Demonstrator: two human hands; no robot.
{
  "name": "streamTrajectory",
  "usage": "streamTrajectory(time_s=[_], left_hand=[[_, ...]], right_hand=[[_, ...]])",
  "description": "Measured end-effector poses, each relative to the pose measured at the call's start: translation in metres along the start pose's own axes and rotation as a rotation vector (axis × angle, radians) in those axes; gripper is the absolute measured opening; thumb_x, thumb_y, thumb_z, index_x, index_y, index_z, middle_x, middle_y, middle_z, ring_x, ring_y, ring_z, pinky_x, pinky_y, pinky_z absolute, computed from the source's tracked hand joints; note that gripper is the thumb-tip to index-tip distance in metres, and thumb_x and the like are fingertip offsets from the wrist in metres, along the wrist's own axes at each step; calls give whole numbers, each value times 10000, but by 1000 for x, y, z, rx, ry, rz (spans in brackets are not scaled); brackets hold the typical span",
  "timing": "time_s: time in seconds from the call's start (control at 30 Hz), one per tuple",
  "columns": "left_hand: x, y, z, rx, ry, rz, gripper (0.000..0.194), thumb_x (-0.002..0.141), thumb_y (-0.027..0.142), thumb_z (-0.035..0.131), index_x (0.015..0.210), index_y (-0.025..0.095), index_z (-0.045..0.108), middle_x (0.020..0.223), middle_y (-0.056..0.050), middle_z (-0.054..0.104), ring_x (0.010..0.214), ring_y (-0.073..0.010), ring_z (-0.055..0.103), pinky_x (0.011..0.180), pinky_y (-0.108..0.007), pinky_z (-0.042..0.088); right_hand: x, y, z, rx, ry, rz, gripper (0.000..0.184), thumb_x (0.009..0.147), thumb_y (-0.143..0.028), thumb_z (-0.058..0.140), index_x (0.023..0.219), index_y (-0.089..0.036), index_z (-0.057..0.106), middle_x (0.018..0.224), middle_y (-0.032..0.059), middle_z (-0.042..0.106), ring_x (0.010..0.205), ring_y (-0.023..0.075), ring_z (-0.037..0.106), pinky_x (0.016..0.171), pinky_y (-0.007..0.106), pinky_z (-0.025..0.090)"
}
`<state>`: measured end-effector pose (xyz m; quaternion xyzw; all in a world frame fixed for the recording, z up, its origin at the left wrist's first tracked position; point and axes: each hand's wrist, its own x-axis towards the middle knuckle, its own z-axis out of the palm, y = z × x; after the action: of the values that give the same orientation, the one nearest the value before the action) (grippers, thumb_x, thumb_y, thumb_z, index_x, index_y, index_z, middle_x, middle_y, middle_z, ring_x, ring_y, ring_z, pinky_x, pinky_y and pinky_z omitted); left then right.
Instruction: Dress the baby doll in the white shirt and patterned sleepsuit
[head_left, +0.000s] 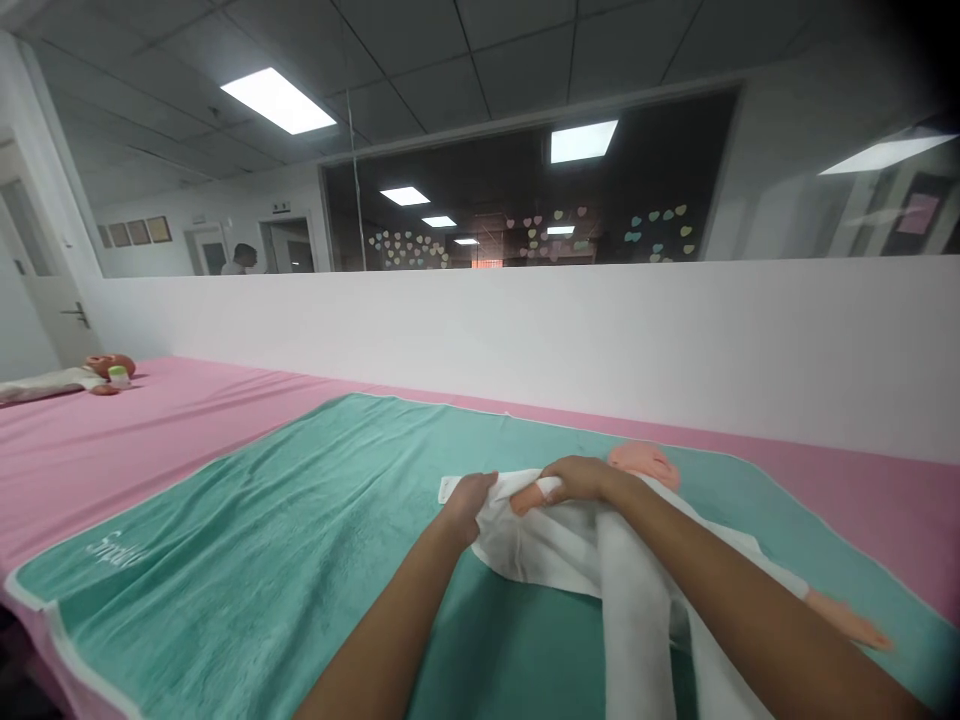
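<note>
I find the salmon-pink plastic doll (pixel 645 465) lying on the teal plush towel (pixel 247 530), which is spread over the pink fabric sheet (pixel 187 400), in front of me and to the right. The loose white cloth garment (pixel 540 550) lies around the doll and trails toward me. My left hand (pixel 465 505) has a narrow, closed grip on the edge of the garment, just beside a small white tab (pixel 447 489). My right hand (pixel 581 480) is also closed, on white cloth where a short salmon-pink limb (pixel 529 498) comes out; whether the limb itself is pinched within that grip, I cannot tell. On completeness: at the far right, the doll's other limb (pixel 847 618) extends out of a white sleeve (pixel 780 570), so I judge that side covered. The side between my hands I judge only partly arranged, with the limb's end exposed and the cloth around it loose. The long white panels (pixel 637 620) toward me lie unsecured, and I see no fastening closed. My forearms hide much of the doll's body, so its coverage there cannot be confirmed.
</note>
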<state>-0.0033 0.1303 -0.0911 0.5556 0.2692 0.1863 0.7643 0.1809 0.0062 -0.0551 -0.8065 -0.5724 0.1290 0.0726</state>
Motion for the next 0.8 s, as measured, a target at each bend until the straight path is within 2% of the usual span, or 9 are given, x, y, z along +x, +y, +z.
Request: streamTrajectory(time_s=[0.1, 0.17, 0.27, 0.4, 0.47, 0.53, 0.6, 0.7, 0.8], left_hand=[[-6, 2, 3, -21, -251, -125, 273, 685, 377, 633, 762, 126, 557, 694, -74, 589, 610, -186, 554, 562, -311, 449], [-8, -1, 9, -63, -371, -67, 289, 698, 406, 634, 775, 143, 540, 697, -46, 573, 607, -155, 539, 571, -286, 458], [-8, -11, 20, -62, -416, 121, 305, 732, 444, 604, 790, 161, 508, 712, -16, 524, 639, -133, 528, 589, -271, 472], [-4, -26, 28, -14, -387, 219, 328, 759, 474, 551, 859, 164, 518, 783, -35, 528, 716, -145, 531, 611, -266, 469], [-2, -30, 28, -14, -324, 208, 324, 739, 475, 565, 817, 167, 500, 756, -21, 514, 682, -135, 517, 584, -248, 450], [0, -32, 27, -17, -250, 194, 332, 710, 470, 589, 724, 171, 446, 698, 6, 472, 637, -119, 488, 566, -231, 428], [2, -34, 27, -14, -184, 216, 370, 691, 454, 608, 650, 173, 371, 646, 30, 407, 596, -97, 438, 549, -207, 397], [4, -38, 28, 13, -127, 295, 416, 682, 438, 615, 605, 175, 301, 607, 46, 306, 556, -75, 347, 517, -183, 343], [5, -42, 30, 45, -115, 336, 455, 678, 450, 617, 596, 180, 259, 604, 49, 259, 551, -74, 309, 513, -183, 324]], right_hand=[[4, 6, -5, -51, 26, 26, 293, 711, -412, 626, 968, -276, 666, 971, 22, 610, 854, 222, 567, 677, 250, 385], [10, 3, 0, -81, 57, 28, 279, 723, -409, 615, 955, -260, 664, 984, 32, 605, 876, 233, 559, 681, 256, 383], [17, -13, 16, -102, 88, 13, 245, 761, -365, 573, 956, -237, 648, 965, 52, 605, 866, 243, 557, 683, 271, 379], [2, -25, 28, -94, 167, 0, 310, 789, -272, 518, 1087, -228, 591, 1033, 63, 576, 925, 225, 530, 738, 269, 376], [-23, -16, 25, -34, 319, 5, 342, 795, -280, 518, 1130, -236, 566, 1120, 47, 535, 1011, 205, 488, 795, 254, 366], [-59, 4, 21, 41, 546, 127, 286, 823, -332, 480, 1067, -226, 586, 1119, 37, 528, 1013, 186, 480, 793, 244, 368], [-98, 27, 22, 80, 691, 415, 283, 857, -386, 404, 889, -191, 607, 978, 49, 571, 872, 182, 522, 700, 258, 379], [-146, 55, 34, 203, 572, 706, 444, 871, -526, 360, 773, -160, 592, 835, 77, 593, 740, 207, 539, 635, 297, 382], [-167, 61, 53, 533, 458, 709, 497, 820, -614, 450, 888, -155, 627, 976, 114, 593, 879, 252, 553, 729, 325, 420]])
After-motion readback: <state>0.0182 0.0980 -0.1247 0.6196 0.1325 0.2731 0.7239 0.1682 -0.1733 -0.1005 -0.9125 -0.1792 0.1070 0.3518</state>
